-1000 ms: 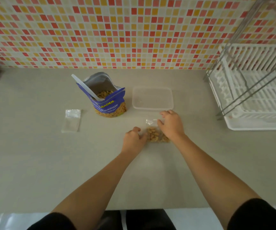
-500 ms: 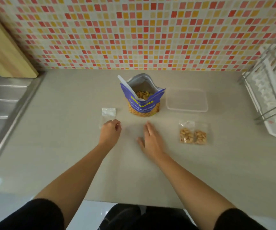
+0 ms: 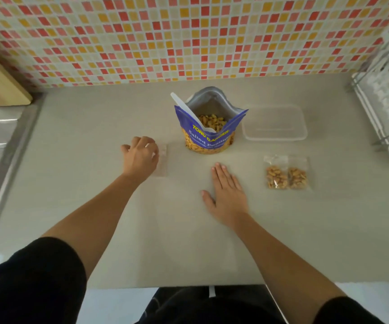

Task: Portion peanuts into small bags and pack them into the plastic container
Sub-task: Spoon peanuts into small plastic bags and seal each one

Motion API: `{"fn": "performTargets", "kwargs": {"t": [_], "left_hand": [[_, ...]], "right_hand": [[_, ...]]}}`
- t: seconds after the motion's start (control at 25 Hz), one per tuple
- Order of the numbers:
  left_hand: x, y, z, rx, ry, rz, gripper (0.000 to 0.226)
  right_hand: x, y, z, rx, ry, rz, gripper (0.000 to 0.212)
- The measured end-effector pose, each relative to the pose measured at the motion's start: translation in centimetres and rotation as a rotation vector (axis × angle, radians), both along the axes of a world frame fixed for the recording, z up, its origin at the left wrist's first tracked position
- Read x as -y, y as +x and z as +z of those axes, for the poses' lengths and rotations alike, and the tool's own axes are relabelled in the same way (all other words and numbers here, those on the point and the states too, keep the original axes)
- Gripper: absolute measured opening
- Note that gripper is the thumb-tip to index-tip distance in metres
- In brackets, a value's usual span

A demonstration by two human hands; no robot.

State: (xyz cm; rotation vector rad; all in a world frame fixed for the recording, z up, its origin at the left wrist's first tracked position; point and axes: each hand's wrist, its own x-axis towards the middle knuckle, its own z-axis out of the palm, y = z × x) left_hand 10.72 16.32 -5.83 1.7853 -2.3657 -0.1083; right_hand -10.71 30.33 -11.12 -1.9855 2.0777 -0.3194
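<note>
Left hand (image 3: 139, 157) sits at about 8 o'clock from the peanut pouch (image 3: 208, 136), fingers curled down onto an empty little bag (image 3: 162, 160); can't tell if it's actually pinching it. Right hand (image 3: 226, 195) lies flat on the counter (image 3: 95, 195) at 6 o'clock from the pouch, fingers straight, holding nothing. White scoop (image 3: 188, 113) stands in the open pouch. Plastic container (image 3: 274, 136) is at 3 o'clock, nothing in it, and two filled bags (image 3: 287, 176) lie side by side at 4 o'clock.

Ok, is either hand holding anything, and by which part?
Right hand lies flat, holding nothing. Left hand curls over the left edge of the empty bag; whether it grips cannot be told.
</note>
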Motion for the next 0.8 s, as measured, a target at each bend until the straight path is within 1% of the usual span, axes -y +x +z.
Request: {"fn": "performTargets", "kwargs": {"t": [0.08,0.2,0.28,0.32,0.36,0.4,0.44,0.48,0.52,0.56,0.6,0.64,0.68,0.72,0.8], "left_hand": [[-0.1,0.3,0.8,0.015,-0.006,-0.01,0.009],[-0.1,0.7,3.4,0.04,0.037,-0.004,0.011],[-0.7,1.2,5.8,0.025,0.079,0.012,0.01],[-0.8,1.2,6.7,-0.008,0.123,0.024,0.008],[-1.0,1.1,7.6,-0.108,0.188,0.045,0.005],[-1.4,1.0,8.4,-0.272,0.276,0.069,0.005],[-2.2,0.6,9.2,-0.466,0.385,0.096,0.007],[-2.8,0.0,10.0,-0.648,0.481,0.112,0.01],[-3.5,-0.6,10.7,-0.774,0.541,0.111,0.011],[-4.0,-1.3,11.1,-0.844,0.574,0.104,0.009],[-4.7,-2.0,11.5,-0.893,0.593,0.092,0.007],[-5.3,-2.7,11.9,-0.939,0.608,0.085,0.007],[-5.9,-3.3,12.2,-0.982,0.631,0.081,0.007],[-6.5,-3.9,12.5,-1.027,0.663,0.077,0.006],[-7.4,-5.2,13.1,-1.109,0.734,0.04,0.004]], "right_hand": [[-0.1,-0.1,-0.1,-0.009,0.008,0.015,0.076],[0.3,-0.2,0.1,0.001,0.005,0.026,0.078],[0.2,-0.1,0.8,0.031,0.023,0.034,0.085],[0.4,-0.2,1.1,0.059,0.059,0.035,0.09],[0.6,-0.1,1.6,0.116,0.098,0.024,0.094],[0.5,0.3,2.4,0.23,0.112,0.009,0.097],[0.2,0.9,3.5,0.435,0.124,-0.011,0.096],[0.1,1.6,4.7,0.702,0.131,-0.021,0.089],[0.0,2.3,5.9,0.948,0.132,-0.034,0.075],[-0.1,2.8,6.8,1.139,0.122,-0.071,0.056],[-0.1,3.0,7.8,1.268,0.094,-0.129,0.039],[0.0,2.8,8.8,1.331,0.049,-0.197,0.029],[0.1,2.4,9.6,1.36,0.008,-0.258,0.026],[0.2,1.8,10.3,1.391,-0.018,-0.305,0.025],[0.2,0.5,11.3,1.46,0.014,-0.343,0.028]]}}
